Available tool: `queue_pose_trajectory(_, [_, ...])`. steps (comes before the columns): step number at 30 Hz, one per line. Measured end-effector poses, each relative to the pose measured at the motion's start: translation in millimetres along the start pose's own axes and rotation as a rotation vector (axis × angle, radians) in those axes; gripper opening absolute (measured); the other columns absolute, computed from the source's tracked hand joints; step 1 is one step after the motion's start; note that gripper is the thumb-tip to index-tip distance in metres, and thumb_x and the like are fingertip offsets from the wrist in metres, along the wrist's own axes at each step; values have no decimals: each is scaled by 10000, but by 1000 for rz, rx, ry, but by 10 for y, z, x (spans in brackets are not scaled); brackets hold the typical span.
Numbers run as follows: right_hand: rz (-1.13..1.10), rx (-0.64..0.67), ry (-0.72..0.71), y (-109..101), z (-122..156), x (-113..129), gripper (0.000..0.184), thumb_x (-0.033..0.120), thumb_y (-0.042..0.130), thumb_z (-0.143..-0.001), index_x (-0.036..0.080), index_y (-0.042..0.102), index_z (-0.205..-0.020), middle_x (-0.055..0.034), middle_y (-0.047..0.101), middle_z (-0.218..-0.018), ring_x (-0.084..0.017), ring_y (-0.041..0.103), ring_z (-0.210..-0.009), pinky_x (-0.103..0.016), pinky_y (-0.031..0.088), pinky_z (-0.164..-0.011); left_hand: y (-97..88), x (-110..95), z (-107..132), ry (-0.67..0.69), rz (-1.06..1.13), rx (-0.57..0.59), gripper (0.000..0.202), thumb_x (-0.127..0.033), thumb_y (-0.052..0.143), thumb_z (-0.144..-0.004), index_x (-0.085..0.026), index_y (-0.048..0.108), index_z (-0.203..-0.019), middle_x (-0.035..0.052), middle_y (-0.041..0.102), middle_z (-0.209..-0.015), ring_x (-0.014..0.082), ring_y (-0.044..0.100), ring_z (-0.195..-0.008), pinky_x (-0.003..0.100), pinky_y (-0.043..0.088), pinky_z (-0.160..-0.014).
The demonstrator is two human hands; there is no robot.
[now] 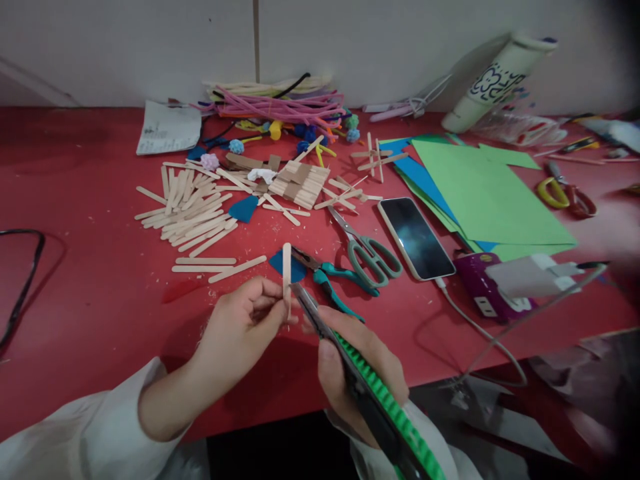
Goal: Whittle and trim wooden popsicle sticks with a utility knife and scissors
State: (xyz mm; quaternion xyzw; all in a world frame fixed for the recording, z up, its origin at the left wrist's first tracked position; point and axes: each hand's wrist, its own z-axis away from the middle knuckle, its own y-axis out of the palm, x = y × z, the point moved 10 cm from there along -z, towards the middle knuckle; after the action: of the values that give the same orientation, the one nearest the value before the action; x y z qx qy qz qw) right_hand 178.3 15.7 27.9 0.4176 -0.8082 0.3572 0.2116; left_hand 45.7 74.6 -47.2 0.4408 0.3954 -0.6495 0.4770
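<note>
Near the front of the red table, my left hand [250, 323] pinches a wooden craft stick [287, 263] that stands upright between thumb and fingers. My right hand [350, 367] is wrapped round a green and black utility knife [370, 393]. The knife's blade points up and to the left, and its tip is at the stick's right side; whether it touches cannot be made out. Just beyond the stick lie teal-handled pliers [333, 277] over a blue paper piece [295, 268]. Grey-handled scissors [370, 257] lie to their right.
Loose craft sticks [193, 207] are heaped at the left, by a glued stick panel [303, 183]. Pipe cleaners [280, 107] line the wall. To the right are a phone [417, 237] on a cable, coloured paper [490, 193], a purple power strip [480, 283] and a tumbler [500, 80].
</note>
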Motion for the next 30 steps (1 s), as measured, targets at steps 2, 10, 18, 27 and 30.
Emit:
queue_pose_trajectory(2, [27, 30, 15, 31, -10, -1, 292, 155, 536, -817, 207, 579, -1101, -39, 726, -858, -163, 701, -668, -244, 599, -614, -6, -16, 3, 30, -38, -1, 61, -211, 567, -804, -188, 569, -747, -23, 671, -660, 109, 647, -633, 201, 511, -625])
queue_pose_trajectory(10, [-8, -12, 42, 5, -9, -31, 298, 148, 532, -806, 204, 604, -1090, -31, 733, -853, -155, 707, -654, -228, 601, -629, 21, -65, 40, 136, -189, 39, 83, -212, 522, -846, -191, 583, -794, -7, 690, -729, 124, 656, -680, 225, 495, -657])
queue_pose_trajectory(18, [2, 11, 157, 15, -51, -101, 246, 171, 544, -816, 205, 615, -1050, -24, 740, -848, -151, 712, -650, -217, 600, -654, 11, -113, 13, 151, -258, 33, 85, -226, 534, -832, -189, 584, -775, -8, 671, -673, 125, 633, -623, 214, 464, -594])
queue_pose_trajectory(27, [47, 50, 66, 52, -15, 67, 339, 99, 548, -811, 228, 570, -1124, -1, 725, -853, -138, 703, -748, -209, 593, -708, 56, -76, 23, 48, 47, 60, 80, -210, 560, -804, -179, 574, -732, -16, 658, -637, 111, 627, -606, 214, 499, -608])
queue_pose_trajectory(30, [58, 88, -42, 103, -17, 126, 357, 72, 544, -806, 193, 562, -1141, -45, 722, -928, -150, 699, -815, -224, 592, -733, 34, -71, 6, 25, 73, 41, 73, -188, 580, -778, -180, 570, -706, -24, 651, -617, 109, 625, -588, 203, 494, -575])
